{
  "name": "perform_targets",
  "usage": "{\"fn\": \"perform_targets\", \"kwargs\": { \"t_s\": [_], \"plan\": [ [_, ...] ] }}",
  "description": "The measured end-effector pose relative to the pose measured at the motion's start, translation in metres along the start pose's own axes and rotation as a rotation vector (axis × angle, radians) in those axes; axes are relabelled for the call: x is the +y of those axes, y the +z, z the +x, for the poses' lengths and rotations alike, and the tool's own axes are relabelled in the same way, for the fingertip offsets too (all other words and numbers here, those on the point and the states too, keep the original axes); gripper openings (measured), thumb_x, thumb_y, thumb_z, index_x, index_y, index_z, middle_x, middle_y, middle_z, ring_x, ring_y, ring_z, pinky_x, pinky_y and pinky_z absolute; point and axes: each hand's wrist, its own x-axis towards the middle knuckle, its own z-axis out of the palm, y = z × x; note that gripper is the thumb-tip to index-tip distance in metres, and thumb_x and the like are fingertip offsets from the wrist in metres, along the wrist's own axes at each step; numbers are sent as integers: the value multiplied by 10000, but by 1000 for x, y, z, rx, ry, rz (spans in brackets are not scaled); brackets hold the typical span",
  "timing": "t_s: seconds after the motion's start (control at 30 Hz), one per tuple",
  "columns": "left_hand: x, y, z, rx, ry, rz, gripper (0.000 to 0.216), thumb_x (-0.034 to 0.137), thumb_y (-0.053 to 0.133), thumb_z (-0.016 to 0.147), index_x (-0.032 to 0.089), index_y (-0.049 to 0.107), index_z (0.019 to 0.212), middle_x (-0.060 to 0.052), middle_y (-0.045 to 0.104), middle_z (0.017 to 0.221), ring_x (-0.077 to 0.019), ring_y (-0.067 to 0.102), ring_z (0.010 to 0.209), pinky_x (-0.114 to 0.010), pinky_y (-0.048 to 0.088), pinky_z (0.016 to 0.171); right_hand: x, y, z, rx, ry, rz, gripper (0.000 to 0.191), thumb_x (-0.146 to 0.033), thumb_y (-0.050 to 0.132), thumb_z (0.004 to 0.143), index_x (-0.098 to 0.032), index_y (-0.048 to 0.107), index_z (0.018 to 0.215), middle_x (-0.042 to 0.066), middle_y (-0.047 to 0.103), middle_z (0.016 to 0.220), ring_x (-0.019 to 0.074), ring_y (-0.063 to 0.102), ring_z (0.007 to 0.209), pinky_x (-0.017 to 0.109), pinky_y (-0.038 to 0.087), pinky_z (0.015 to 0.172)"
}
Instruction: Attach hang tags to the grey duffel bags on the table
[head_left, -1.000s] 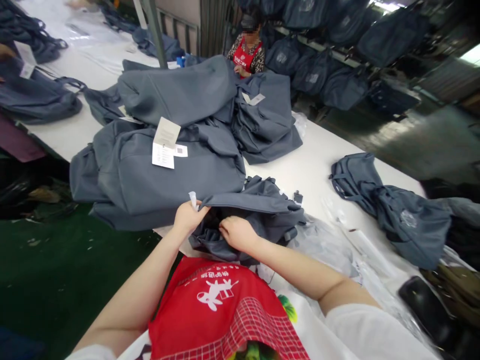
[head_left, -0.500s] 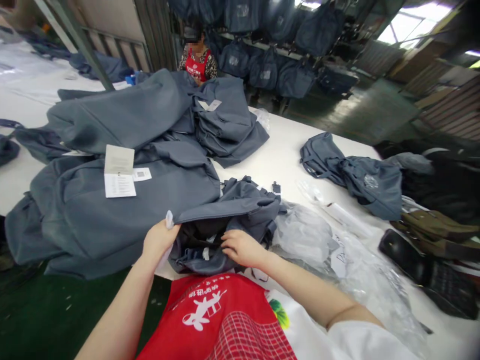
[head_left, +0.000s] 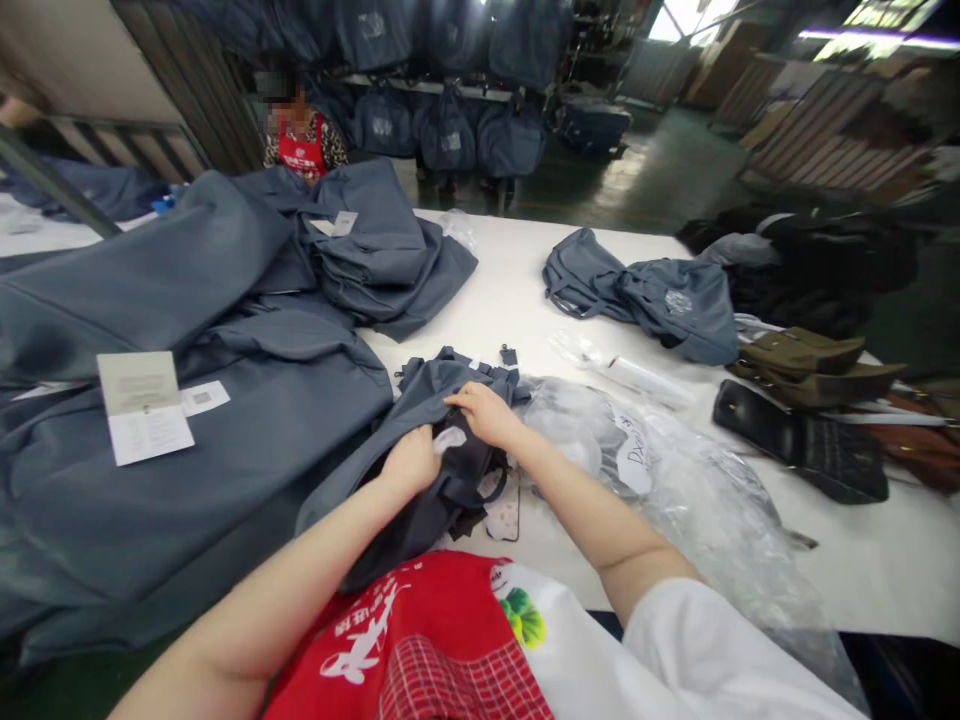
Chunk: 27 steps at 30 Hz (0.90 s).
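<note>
A grey fabric bag [head_left: 420, 400] lies crumpled at the near edge of the white table [head_left: 525, 300], in front of me. My left hand [head_left: 411, 462] is closed on the bag's fabric together with a small white piece of paper or plastic [head_left: 448, 438]. My right hand [head_left: 486, 410] rests on top of the bag, fingers curled and gripping its upper fold. Dark straps of the bag [head_left: 465, 490] hang below my hands.
A large pile of grey bags [head_left: 225, 330] with white paper tags [head_left: 142, 420] fills the left. Clear plastic wrapping [head_left: 660, 470] lies to the right, beside a black calculator [head_left: 802, 450], another grey bag [head_left: 660, 300] and olive items [head_left: 810, 360]. A person in a red apron [head_left: 300, 140] works at the far end.
The view has swung to the right. My left hand moved in from the bag's edge to its middle, still pinching the white piece, and my right hand shifted up onto the top fold.
</note>
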Motion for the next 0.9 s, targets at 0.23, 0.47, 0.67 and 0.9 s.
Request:
{"fn": "perform_targets", "kwargs": {
  "t_s": [0.23, 0.47, 0.67, 0.9],
  "plan": [
    [-16, -18, 71, 29, -119, -52, 512, 534, 553, 801, 69, 708, 950, -209, 709, 951, -319, 666, 922, -329, 490, 769, 11, -8, 18, -3, 46, -73, 318, -56, 451, 852, -167, 727, 966, 103, 613, 1019, 207, 520, 994, 349, 427, 928],
    [-12, -15, 56, -36, 55, -137, 312, 379, 546, 824, 135, 739, 802, -138, 731, 852, -248, 671, 832, -293, 460, 756, -59, 4, -16, -295, -211, 49, 285, -130, 480, 845, -179, 693, 1028, 73, 666, 1065, 206, 555, 1031, 341, 413, 960],
    [-20, -21, 40, -42, 46, -216, 293, 348, 535, 828, 135, 734, 795, -167, 723, 904, -284, 653, 920, -335, 438, 831, -92, 61, -49, -639, -432, 18, 231, -214, 514, 869, -143, 704, 979, 109, 672, 1078, 209, 600, 984, 358, 428, 924],
    [-33, -29, 27, -63, -45, -399, 376, 373, 456, 859, 152, 695, 670, -65, 672, 596, -190, 637, 599, -269, 449, 617, -51, -5, -23, 84, 69, -118, 325, -222, 529, 864, -159, 593, 1176, 145, 569, 1227, 266, 501, 1160, 408, 413, 976]
  ]
}}
